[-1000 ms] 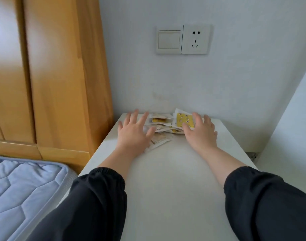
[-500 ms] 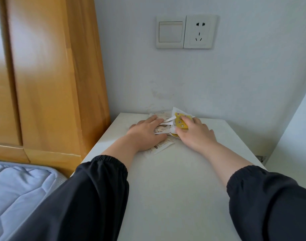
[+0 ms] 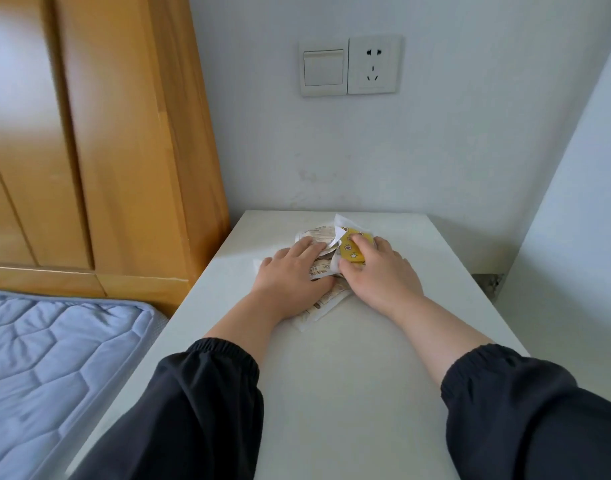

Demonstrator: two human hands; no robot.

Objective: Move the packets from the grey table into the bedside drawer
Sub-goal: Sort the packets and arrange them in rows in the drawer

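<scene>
- Both hands were down on the packets (image 3: 326, 261), heaped at the far end of the table (image 3: 332, 393), near the wall at 12 o'clock.
- The left hand (image 3: 293, 275) lay flat over the pale ones, fingers (image 3: 306, 244) spread and pressing, not curled round anything — likely pinning the heap so it couldn't slide.
- The right hand (image 3: 380, 275) came in from 3 o'clock, its fingers (image 3: 361, 241) bent over the yellow packet (image 3: 352, 252) on top; whether they'd truly gripped it, I couldn't tell.
- Looked like raking the lot together for one scoop.
- One pale packet stuck out towards 6 o'clock, under the wrists.
- Wardrobe (image 3: 106, 150) at 10 o'clock, bed (image 3: 54, 358) at 8, socket (image 3: 374, 65) on the wall above.
- No drawer in view; table otherwise bare, nothing blocking.
</scene>
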